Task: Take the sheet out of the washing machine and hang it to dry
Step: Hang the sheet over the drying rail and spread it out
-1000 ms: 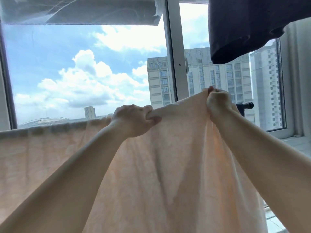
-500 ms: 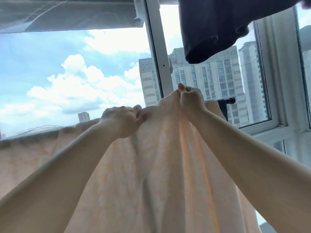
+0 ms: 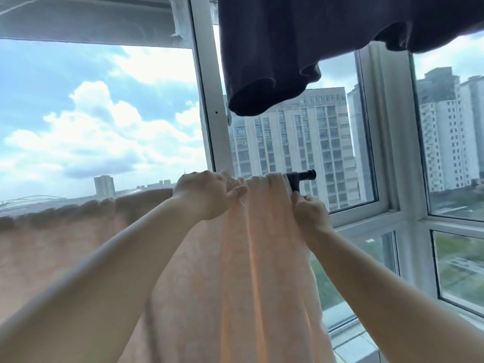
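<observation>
Peach-coloured cloth is gripped by both hands: the left hand (image 3: 207, 193) closes over the sheet (image 3: 235, 271) at its top edge, and the right hand (image 3: 310, 213) pinches its right border just below the black rod (image 3: 303, 175). This 1 sheet drapes over the rod in long vertical folds, stretching left along it. Above hangs 1 dark garment (image 3: 275, 61) before the window frame (image 3: 209, 100).

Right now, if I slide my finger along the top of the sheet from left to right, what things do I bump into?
Bunched sheet edge → left hand → folds of sheet over the pole → right hand → black pole end → window frame.
</observation>
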